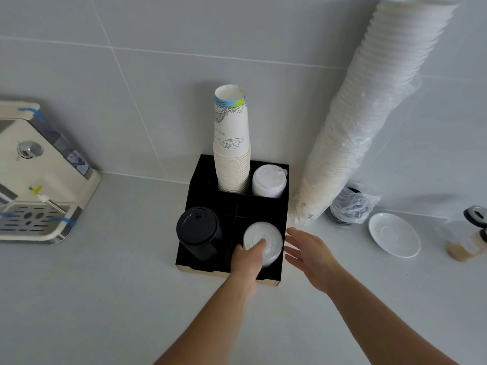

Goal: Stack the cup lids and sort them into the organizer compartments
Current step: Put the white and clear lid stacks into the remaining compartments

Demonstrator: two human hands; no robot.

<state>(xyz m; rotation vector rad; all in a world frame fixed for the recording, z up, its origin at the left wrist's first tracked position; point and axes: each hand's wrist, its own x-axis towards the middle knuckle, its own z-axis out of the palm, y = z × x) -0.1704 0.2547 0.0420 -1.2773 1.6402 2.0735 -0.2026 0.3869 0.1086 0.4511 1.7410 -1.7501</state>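
Two bare hands reach over a pale countertop toward a black organizer that sits against the tiled wall at the counter's back edge. The left hand rests on a stack of translucent white lids in the organizer's front right compartment, thumb lying across the top lid and the remaining fingers wrapped down the near side, where they are hidden from view; how deep the stack goes inside the compartment cannot be seen. The right hand hovers just beside the organizer's right wall, fingers spread and slack, gripping nothing. A stack of black lids fills the front left compartment, its lower part hidden by the organizer's walls. In the back row, a tall column of paper cups stands beside a stack of white sipper lids; the back left compartment is too dark to read. Right of the organizer, a long sleeve of white cups in clear plastic leans against the wall, its top cut off by the frame. A white saucer lies near the counter's right edge, and a coffee machine is cropped at the left.
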